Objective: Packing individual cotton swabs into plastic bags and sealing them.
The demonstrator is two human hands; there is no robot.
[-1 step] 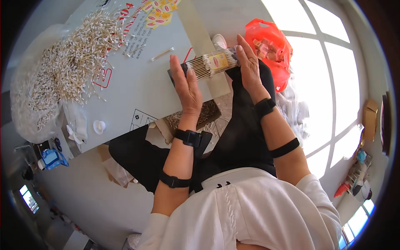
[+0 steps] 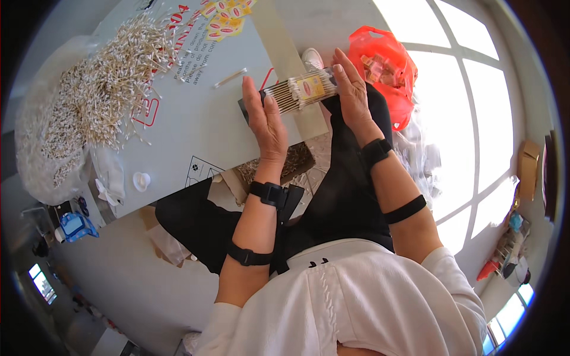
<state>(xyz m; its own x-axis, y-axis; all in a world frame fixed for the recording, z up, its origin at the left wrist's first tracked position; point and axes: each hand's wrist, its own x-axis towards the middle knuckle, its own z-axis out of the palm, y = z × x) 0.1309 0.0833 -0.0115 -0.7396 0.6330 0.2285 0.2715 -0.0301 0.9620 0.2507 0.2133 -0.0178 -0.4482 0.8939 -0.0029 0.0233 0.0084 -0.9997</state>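
A flat row of cotton swabs [image 2: 284,97] with white tips lies between my hands at the table's right edge. A yellow-and-white label card [image 2: 310,88] is on its right part. A dark edge, perhaps of a holder, shows at its left end. My left hand [image 2: 267,121] is against the left end, fingers straight and thumb beside them. My right hand [image 2: 354,98] presses the right end, fingers stretched upward. The row is held between the two hands; its underside is hidden. One loose swab [image 2: 230,78] lies on the table to the left.
A big heap of loose swabs [image 2: 113,83] spills from a clear bag on the table [image 2: 196,133]. Label cards [image 2: 228,18] lie at the far edge. An open box of swabs [image 2: 297,163] sits below the table edge. A red plastic bag [image 2: 404,65] stands right.
My right hand has shifted very slightly to the left. The swab row and my left hand look almost the same.
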